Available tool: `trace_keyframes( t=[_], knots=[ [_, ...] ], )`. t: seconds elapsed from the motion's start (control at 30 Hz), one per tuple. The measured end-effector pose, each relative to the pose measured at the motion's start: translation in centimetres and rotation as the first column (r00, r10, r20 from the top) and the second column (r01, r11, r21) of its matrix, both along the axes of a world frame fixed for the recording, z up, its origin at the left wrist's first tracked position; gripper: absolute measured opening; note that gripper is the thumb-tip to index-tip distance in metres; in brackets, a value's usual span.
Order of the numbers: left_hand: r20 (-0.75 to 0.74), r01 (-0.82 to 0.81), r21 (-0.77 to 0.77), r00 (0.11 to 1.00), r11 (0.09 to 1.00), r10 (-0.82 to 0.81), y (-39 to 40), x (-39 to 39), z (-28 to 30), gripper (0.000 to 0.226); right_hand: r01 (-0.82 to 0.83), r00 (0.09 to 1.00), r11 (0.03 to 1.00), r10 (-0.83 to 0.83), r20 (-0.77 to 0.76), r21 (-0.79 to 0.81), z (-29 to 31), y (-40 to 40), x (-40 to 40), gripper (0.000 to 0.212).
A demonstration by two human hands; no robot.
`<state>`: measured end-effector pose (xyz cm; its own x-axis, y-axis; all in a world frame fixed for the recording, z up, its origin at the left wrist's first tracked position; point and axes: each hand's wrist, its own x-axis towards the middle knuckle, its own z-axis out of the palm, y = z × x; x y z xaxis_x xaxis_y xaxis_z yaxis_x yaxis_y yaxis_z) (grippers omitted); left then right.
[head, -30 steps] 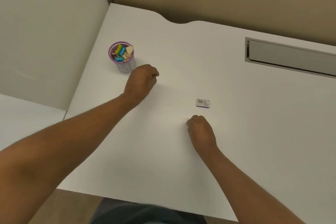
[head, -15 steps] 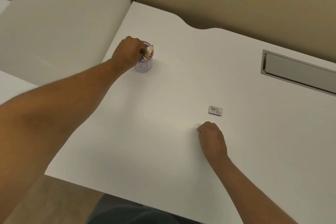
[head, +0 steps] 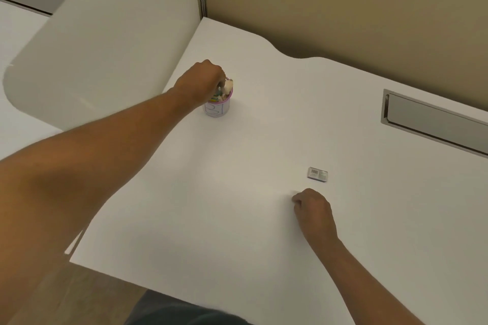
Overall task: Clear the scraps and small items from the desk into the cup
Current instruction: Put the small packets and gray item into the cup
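Observation:
A small white cup [head: 217, 108] with a pink rim stands at the far left of the white desk [head: 237, 206]. It holds crumpled paper and coloured scraps. My left hand [head: 202, 79] hovers over the cup's mouth, fingers curled down into it; whether they hold anything is hidden. A small grey box [head: 317, 174] with a barcode label lies flat on the desk at mid right. My right hand [head: 313, 208] rests on the desk just in front of the box, fingers curled in a loose fist, not touching the box.
A grey cable slot [head: 433, 124] is set into the desk at the far right. A white divider panel [head: 105, 47] rises left of the cup. A tan wall runs behind the desk. The desk's front edge is near my body.
My left hand has travelled from the middle of the desk to the cup and now sits over its mouth. My right hand and the box have stayed put.

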<state>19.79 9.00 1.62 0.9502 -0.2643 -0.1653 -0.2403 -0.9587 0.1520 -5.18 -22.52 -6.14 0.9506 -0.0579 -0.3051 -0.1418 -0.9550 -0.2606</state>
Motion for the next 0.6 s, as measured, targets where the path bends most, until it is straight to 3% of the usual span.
trace_keyframes(
  t=[0.13,0.27,0.33,0.47,0.53,0.6],
  knots=[
    [0.062,-0.099,-0.244,0.991,0.965,0.117,1.4,-0.7,1.4,0.012,0.105,0.985,0.962,-0.135,0.106,0.253,2.3,2.7,1.8,0.020],
    [0.040,-0.286,-0.566,0.927,0.773,0.372,1.9,-4.2,1.4,0.009,0.092,0.949,0.846,-0.235,0.212,0.524,6.1,7.7,7.7,0.018],
    [0.014,-0.339,-0.612,0.899,0.714,0.439,1.7,-7.4,-0.3,0.007,0.042,0.941,0.810,-0.229,0.250,0.585,7.7,10.3,11.6,0.015],
    [-0.012,-0.298,-0.485,0.942,0.822,0.335,0.5,-14.3,-5.6,0.026,-0.172,0.923,0.872,-0.020,0.383,0.459,9.0,14.7,18.4,0.008],
    [-0.103,-0.251,-0.282,0.968,0.926,0.230,-0.1,-17.1,-8.2,0.054,-0.260,0.915,0.897,0.110,0.389,0.358,8.6,16.4,20.9,0.009],
    [-0.199,-0.208,-0.089,0.962,0.974,0.188,-0.5,-19.2,-10.4,0.083,-0.341,0.896,0.907,0.234,0.377,0.248,7.9,17.5,22.6,0.011]
  ],
)
